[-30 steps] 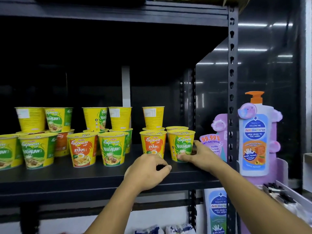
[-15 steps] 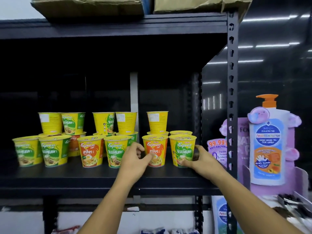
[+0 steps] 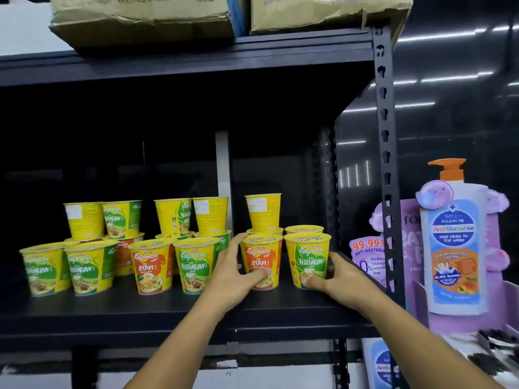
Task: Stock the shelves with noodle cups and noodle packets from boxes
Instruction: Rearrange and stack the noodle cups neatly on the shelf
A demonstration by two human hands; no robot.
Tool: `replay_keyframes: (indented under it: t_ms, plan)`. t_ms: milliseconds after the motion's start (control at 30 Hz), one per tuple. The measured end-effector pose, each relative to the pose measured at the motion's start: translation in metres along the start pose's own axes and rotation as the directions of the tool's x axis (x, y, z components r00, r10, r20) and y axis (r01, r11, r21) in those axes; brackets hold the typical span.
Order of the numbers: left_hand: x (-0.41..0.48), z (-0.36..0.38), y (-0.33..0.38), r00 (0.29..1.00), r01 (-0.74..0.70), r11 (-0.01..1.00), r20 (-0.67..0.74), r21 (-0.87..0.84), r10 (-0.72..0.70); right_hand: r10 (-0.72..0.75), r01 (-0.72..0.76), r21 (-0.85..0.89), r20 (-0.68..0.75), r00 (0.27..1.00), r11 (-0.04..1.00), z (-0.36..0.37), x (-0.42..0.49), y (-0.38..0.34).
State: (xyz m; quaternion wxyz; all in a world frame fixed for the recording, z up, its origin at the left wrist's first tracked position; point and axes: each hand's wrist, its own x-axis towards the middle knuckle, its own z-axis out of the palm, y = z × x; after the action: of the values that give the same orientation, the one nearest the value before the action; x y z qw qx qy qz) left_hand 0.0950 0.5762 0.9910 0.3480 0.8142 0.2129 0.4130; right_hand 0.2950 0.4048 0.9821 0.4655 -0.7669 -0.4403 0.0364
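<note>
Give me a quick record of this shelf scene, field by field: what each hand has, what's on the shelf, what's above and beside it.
left hand: grips the orange Ayam cup
right hand: grips the green Vegetarian cup
shelf: yellow noodle cups, some at the back stacked two high
above: cardboard boxes
right of rack: soap bottle display

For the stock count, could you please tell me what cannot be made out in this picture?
Head view:
Brown cardboard boxes on top: cut off by the upper edge.
Lower rear yellow noodle cups: flavours hidden by the front row.
Orange-label yellow noodle cup and green-label yellow noodle cup: lower fronts covered by the left hand and right hand.
Black shelf back: too dark.
</note>
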Motion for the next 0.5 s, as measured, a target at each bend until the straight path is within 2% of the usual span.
replay_keyframes:
  t_ms: [100, 300, 500]
  plan:
    - [0.01, 0.003, -0.001, 1.0, -0.008, 1.0, 0.002, -0.007, 0.008, -0.006, 0.006, 0.033, -0.006, 1.0, 0.999, 0.001, 0.002, 0.003]
    - [0.018, 0.009, 0.002, 0.996, -0.072, 0.993, -0.043, 0.088, 0.076, -0.015, 0.016, 0.04, -0.019, 1.0, 0.999, 0.004, 0.003, 0.005]
    - [0.022, -0.009, 0.003, 0.982, -0.135, 0.991, -0.133, 0.015, 0.136, -0.002, 0.0, 0.118, 0.021, 1.0, 0.993, 0.003, 0.004, 0.005]
